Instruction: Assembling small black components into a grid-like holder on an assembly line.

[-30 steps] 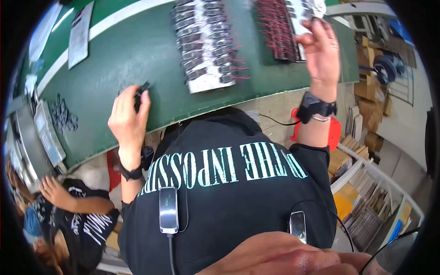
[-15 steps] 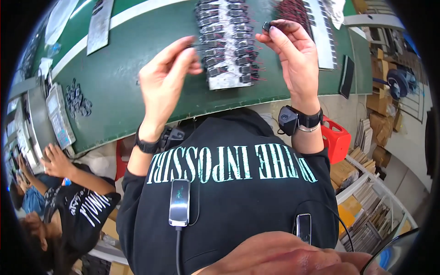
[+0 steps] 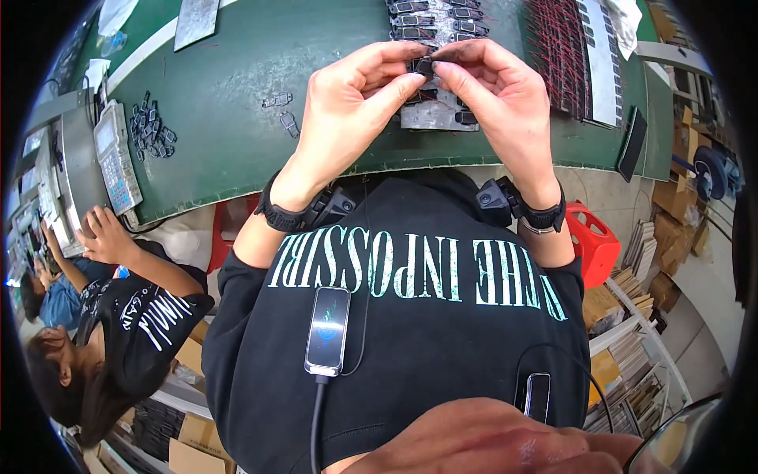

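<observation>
small black part point(image 3: 424, 66) pinched at the fingertips of both hands

in the head view, the left hand point(image 3: 343, 103) and the right hand point(image 3: 505, 99) meet over a pale metal plate point(image 3: 426, 121). each grip is narrow, thumb and forefinger closed on the part from its own side; that two-sided pinch likely keeps so small a thing steady and turnable. it is held in front of the plate's near half, though whether it touches the plate i cannot tell.

the black units point(image 3: 414, 34) on the plate sit in two columns, wires outward, probably to keep the leads from tangling. two loose black frames point(image 3: 278, 100) lie on the green table point(image 3: 221, 162) beside the left wrist, near a heap of similar frames point(image 3: 150, 130).

fingers cover most of the part, so its shape is hard to make out. the hands hide some units, the plate's far end is cut off above, and the red wires point(image 3: 559, 67) at right blur together.
</observation>
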`<move>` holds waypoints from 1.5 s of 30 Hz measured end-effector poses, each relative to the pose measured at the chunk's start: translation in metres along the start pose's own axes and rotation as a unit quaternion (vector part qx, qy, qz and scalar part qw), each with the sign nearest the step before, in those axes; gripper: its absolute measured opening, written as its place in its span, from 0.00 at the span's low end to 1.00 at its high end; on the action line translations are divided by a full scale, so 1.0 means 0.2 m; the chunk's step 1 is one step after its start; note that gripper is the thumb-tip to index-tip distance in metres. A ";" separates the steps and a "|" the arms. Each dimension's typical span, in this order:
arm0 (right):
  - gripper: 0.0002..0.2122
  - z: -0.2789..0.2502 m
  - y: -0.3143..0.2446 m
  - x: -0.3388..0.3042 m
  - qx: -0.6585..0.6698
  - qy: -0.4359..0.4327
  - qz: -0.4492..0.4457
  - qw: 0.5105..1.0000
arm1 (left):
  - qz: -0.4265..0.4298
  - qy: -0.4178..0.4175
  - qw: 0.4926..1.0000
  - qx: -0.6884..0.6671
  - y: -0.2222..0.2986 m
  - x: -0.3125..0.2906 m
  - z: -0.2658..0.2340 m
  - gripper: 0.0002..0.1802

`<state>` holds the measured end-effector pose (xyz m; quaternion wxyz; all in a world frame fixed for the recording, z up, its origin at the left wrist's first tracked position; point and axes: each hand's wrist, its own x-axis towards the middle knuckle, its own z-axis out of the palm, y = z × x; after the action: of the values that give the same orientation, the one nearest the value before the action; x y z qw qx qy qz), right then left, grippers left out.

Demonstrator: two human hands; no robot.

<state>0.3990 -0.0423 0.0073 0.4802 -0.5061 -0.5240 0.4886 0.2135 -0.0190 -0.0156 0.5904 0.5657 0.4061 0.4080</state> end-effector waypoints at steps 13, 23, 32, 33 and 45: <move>0.05 0.02 -0.01 0.01 -0.317 0.009 -0.152 0.936 | 0.038 0.010 0.994 0.101 0.00 0.00 0.01 0.14; 0.06 0.06 -0.02 -0.01 -0.316 0.040 -0.192 0.928 | 0.012 0.006 0.999 0.047 -0.01 -0.01 0.01 0.12; 0.07 0.07 -0.01 -0.02 -0.296 0.044 -0.174 0.938 | -0.013 0.001 1.000 -0.026 -0.01 -0.02 0.02 0.12; 0.07 0.07 -0.01 -0.02 -0.301 0.047 -0.178 0.936 | -0.013 0.001 1.000 -0.027 -0.01 -0.02 0.02 0.12; 0.04 0.09 0.03 -0.02 -0.187 0.081 -0.144 0.968 | 0.005 0.009 1.000 -0.026 -0.03 -0.03 0.04 0.12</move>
<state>0.3824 -0.0461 0.0011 0.4835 -0.5437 -0.6328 0.2649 0.2191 -0.0274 -0.0210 0.5993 0.5481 0.3981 0.4264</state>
